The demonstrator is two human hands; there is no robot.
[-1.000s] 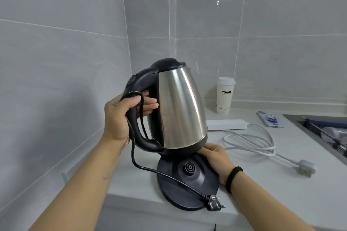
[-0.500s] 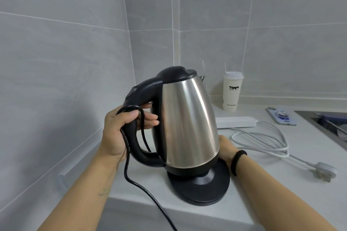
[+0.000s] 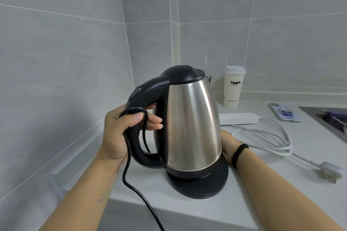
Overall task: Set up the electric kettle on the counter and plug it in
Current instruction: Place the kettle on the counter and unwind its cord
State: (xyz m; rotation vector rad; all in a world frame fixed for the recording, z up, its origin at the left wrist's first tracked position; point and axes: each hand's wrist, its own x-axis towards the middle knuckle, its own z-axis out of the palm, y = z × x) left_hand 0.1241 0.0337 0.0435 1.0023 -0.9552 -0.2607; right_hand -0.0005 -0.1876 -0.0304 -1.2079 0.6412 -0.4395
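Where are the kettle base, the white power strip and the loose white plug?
kettle base [image 3: 212, 186]: head view, right part of the black disc's top.
white power strip [image 3: 238, 118]: head view, middle of its long top face.
white plug [image 3: 331, 171]: head view, on its body, behind the prongs.

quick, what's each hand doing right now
Left hand: fingers curled round the kettle handle, with a loop of the black cord held too.
Right hand: mostly hidden behind the kettle; cannot be told.
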